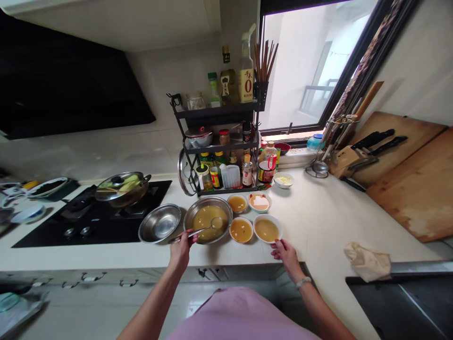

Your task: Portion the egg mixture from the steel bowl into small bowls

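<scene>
My left hand (pixel 181 248) is closed around the handle of a metal ladle (pixel 201 230). The ladle's round end rests in yellowish broth with pale bits, inside a steel basin (pixel 187 222). At the right, the fingers of my right hand (pixel 286 255) pinch the near rim of a white bowl (pixel 280 226) of similar broth. Beside it sits another small bowl (pixel 241 230) of orange-brown broth. Two more stand behind: a bowl of orange liquid (pixel 237 203) and a bowl (pixel 260 202) with a bright reflection on its surface. An empty steel basin (pixel 161 223) is left of the full one.
A lidded pan (pixel 122 190) stands on the black gas stove (pixel 106 231). Behind the bowls rises a black rack (pixel 221 150) with bottles and jars. A bowl of chopped pale food (pixel 283 180), knife block (pixel 348 158), cutting boards (pixel 406 189), cloth (pixel 368 261) and sink (pixel 403 302) lie rightward.
</scene>
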Action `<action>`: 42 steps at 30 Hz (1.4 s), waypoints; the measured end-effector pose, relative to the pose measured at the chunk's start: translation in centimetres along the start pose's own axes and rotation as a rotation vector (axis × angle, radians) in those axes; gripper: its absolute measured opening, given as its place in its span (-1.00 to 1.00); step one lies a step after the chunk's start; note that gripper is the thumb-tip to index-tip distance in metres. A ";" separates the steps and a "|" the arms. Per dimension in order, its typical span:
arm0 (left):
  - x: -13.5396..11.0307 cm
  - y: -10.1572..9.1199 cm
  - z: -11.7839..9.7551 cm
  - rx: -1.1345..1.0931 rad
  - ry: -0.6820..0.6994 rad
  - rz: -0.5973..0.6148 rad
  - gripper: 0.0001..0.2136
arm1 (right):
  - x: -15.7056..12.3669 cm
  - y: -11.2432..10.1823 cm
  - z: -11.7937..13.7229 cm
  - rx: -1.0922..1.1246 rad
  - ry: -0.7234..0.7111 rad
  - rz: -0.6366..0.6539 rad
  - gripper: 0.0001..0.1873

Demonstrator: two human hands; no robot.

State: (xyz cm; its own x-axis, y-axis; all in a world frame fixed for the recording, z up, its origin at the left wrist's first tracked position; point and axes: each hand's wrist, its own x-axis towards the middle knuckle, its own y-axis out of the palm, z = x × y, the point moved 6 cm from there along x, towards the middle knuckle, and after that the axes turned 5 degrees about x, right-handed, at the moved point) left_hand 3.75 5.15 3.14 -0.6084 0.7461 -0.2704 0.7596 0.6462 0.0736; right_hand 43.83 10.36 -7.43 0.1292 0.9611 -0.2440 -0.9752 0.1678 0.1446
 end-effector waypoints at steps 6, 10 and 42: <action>-0.7 0.9 -1.8 0.042 0.064 0.044 -0.82 | -0.2 0.1 0.4 0.024 -0.006 -0.006 -0.54; -1.5 2.3 -2.9 0.035 0.093 0.072 -0.79 | -0.3 0.2 0.6 0.020 -0.004 0.001 -0.55; -11.5 11.5 -2.5 0.752 1.001 0.609 -0.69 | -0.4 -0.2 0.6 0.119 -0.012 0.024 -0.51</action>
State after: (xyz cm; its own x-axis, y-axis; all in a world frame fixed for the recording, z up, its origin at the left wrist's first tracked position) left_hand 18.95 4.41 9.50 0.1978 0.8784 0.4350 0.7072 0.1794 -0.6839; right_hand 44.06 10.07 -6.82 0.1086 0.9676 -0.2279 -0.9498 0.1687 0.2636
